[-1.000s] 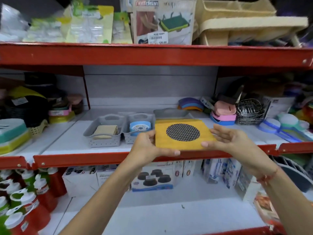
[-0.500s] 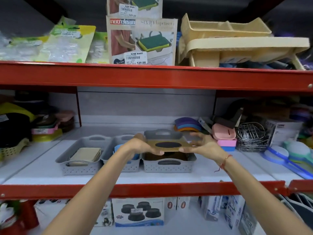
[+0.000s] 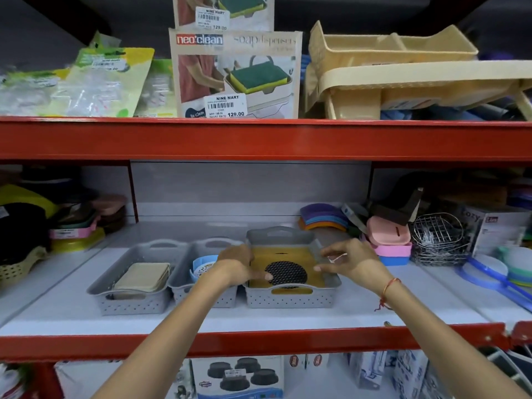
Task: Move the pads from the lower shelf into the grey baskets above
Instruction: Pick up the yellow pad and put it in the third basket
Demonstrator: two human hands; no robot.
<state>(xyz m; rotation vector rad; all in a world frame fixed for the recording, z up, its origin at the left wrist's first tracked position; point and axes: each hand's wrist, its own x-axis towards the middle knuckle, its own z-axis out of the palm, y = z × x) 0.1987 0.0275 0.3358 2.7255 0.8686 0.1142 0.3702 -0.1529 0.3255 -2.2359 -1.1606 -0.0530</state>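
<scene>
Since half a second ago the yellow pad (image 3: 305,262), then held level above the right-hand grey basket (image 3: 290,298), has gone down inside it and lies flat, its black mesh disc facing up. Nearest the camera, below the red shelf edge (image 3: 259,342), a box printed with black round items (image 3: 240,377) stands on the lower shelf. Both forearms reach over that edge. The left hand (image 3: 237,264) rests at the basket's left rim, its thumb lying on the pad by the disc, fingers loosely curled and not clamped round anything. The right hand (image 3: 349,262), a red thread at its wrist, hangs over the right rim with fingers spread apart, and whether they touch the pad cannot be told. To the left, the middle grey basket (image 3: 184,286) holds a blue round pad (image 3: 203,266), and the left grey basket (image 3: 132,303) holds a stack of beige pads (image 3: 142,276). Farther right sits a wire rack (image 3: 439,240). On the shelf above stands a soap-dispenser box (image 3: 234,76).
</scene>
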